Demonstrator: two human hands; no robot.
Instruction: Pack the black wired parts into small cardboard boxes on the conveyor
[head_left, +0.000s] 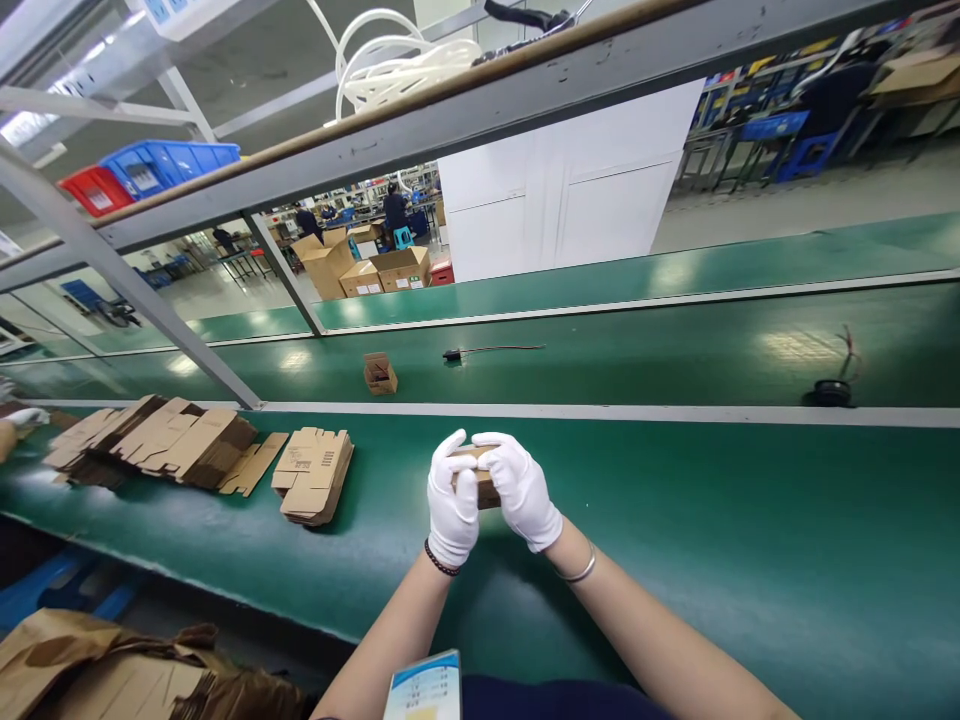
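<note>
White-gloved, the left hand (454, 505) and the right hand (521, 490) grip a small brown carton (489, 492) from either side, fingers curled over it. I see it over the near green worktop (675, 520), though from my remote view I cannot tell whether it touches the surface. To its left I have a stack of flat cartons (311, 475), with more flattened cardboard (195, 440) farther left. Beyond the pale rail (525, 411), I make out an open box (381, 375), a black part (452, 355) trailing a thin wire (502, 348), and a round black part (831, 393).

White partition (555, 200), pale floor (750, 222)
</note>
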